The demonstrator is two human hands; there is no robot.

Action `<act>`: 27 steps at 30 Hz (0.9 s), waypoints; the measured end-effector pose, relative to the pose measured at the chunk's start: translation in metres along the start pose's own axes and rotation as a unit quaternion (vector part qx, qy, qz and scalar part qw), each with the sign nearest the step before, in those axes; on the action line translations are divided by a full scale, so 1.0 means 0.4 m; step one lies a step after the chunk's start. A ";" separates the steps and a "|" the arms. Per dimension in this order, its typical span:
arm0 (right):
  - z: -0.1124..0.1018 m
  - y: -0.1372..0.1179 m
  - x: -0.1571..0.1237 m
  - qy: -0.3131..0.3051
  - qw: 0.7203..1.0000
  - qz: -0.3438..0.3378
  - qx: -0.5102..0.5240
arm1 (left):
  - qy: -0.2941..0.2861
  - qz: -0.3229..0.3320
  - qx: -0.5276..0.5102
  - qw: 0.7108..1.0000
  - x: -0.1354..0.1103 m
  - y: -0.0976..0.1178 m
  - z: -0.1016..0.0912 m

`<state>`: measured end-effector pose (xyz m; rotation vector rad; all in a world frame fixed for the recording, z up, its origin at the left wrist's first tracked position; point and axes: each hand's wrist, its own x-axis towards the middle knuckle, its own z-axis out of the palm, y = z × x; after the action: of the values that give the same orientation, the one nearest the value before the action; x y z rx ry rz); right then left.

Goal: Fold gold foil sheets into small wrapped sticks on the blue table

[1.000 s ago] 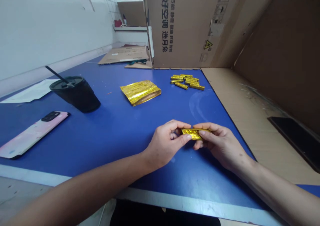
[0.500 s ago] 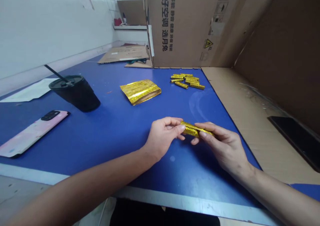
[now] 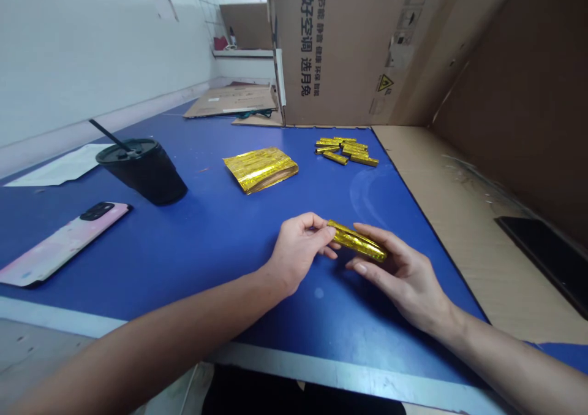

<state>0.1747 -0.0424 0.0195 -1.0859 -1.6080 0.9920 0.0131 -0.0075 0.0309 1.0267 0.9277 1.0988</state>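
Note:
A shiny gold foil strip (image 3: 358,241), rolled or folded into a narrow tube with a seam along its top, is held above the blue table (image 3: 206,243). My left hand (image 3: 298,246) pinches its left end between thumb and fingers. Around the right end, my right hand (image 3: 404,274) has its thumb apart from its fingers; the thumb is off the foil, and the fingers lie behind it, perhaps touching. Farther back lies a flat stack of gold foil sheets (image 3: 261,168). A pile of several small gold foil rolls (image 3: 346,149) sits at the back right.
On the left are a black lidded cup (image 3: 147,173) with a straw, a pink-and-white phone (image 3: 64,243) and a white paper (image 3: 59,167). Cardboard (image 3: 349,53) stands behind and continues on the right, where a dark flat device (image 3: 546,262) lies.
My right thumb has come off the foil and dropped below it, and the right fingers have spread. More of the roll's right end shows. My left hand keeps its pinch.

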 end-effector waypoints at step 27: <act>-0.007 -0.008 0.005 0.035 0.999 0.016 0.037 | -0.055 -0.002 0.008 0.998 -0.004 -0.004 -0.005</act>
<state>0.1763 -0.0412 0.0236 -1.0877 -1.4897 1.0156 0.0113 -0.0088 0.0288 1.0881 0.8515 1.0231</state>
